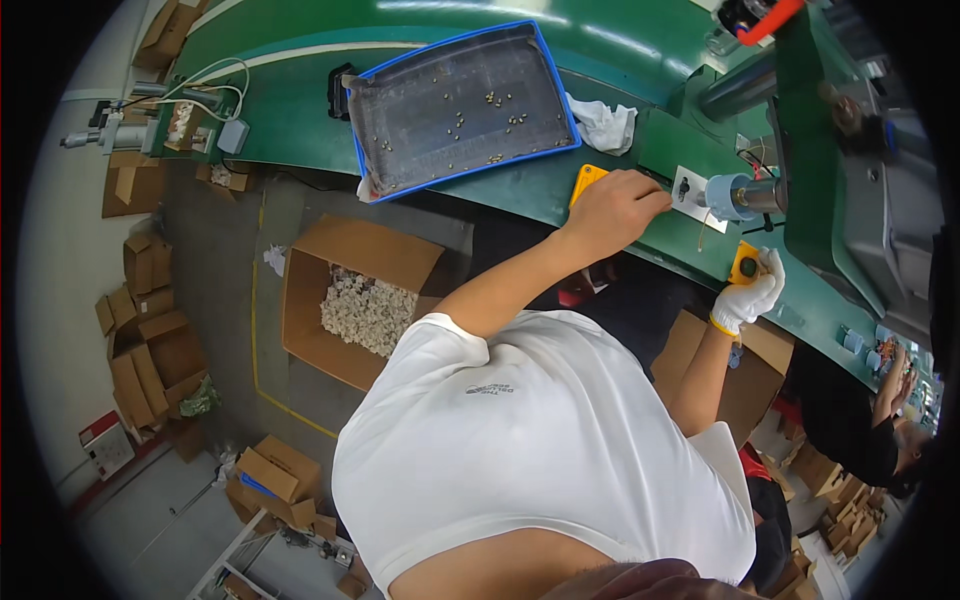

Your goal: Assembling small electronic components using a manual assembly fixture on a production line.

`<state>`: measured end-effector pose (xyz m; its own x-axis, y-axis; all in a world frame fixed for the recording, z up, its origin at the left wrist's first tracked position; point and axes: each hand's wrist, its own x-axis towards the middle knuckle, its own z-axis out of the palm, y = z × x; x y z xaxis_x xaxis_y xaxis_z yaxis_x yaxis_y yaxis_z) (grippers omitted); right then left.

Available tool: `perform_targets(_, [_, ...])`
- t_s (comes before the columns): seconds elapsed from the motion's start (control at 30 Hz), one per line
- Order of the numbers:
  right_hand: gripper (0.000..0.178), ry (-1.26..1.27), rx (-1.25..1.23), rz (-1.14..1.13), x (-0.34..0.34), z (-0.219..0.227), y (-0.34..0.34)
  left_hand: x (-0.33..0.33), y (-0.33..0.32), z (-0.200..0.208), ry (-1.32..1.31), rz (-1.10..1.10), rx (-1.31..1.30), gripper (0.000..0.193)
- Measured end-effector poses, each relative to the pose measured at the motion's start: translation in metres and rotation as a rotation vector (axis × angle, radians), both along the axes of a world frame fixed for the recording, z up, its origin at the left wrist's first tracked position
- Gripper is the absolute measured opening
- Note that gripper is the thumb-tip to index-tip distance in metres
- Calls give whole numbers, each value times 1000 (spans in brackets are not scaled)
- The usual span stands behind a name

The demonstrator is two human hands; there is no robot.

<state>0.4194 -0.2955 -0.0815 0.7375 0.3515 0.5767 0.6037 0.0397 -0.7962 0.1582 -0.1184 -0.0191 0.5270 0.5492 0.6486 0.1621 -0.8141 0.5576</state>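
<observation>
My left hand (622, 208), bare, reaches over the green bench with fingers bent and tips drawn together at the left edge of a small metal plate (690, 198). What its fingertips hold, if anything, is too small to make out. Partly behind that hand is a yellow box (588, 178). A dark fitting sits on the plate, beside a light-blue ring (730, 197) around the press's metal shaft (768, 196). In a white glove, my right hand (748, 298) rests against another yellow box with a dark round button (748, 267), its fingers extended along the box's side.
A blue-rimmed tray (545, 60) with scattered small brass-coloured parts lies on the bench, beside a crumpled white cloth (604, 125). The green press (830, 150) stands at right. An open carton (350, 245) of pale small pieces is on the floor. Another person (860, 430) works at far right.
</observation>
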Motion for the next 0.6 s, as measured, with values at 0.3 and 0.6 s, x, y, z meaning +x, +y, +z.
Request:
perform_targets(0.3, [61, -106, 22, 39, -12, 3, -15, 0, 7, 2, -35, 26, -135, 14])
perform_targets(0.6, [29, -331, 43, 43, -7, 6, -6, 6, 7, 64, 14, -108, -311, 12])
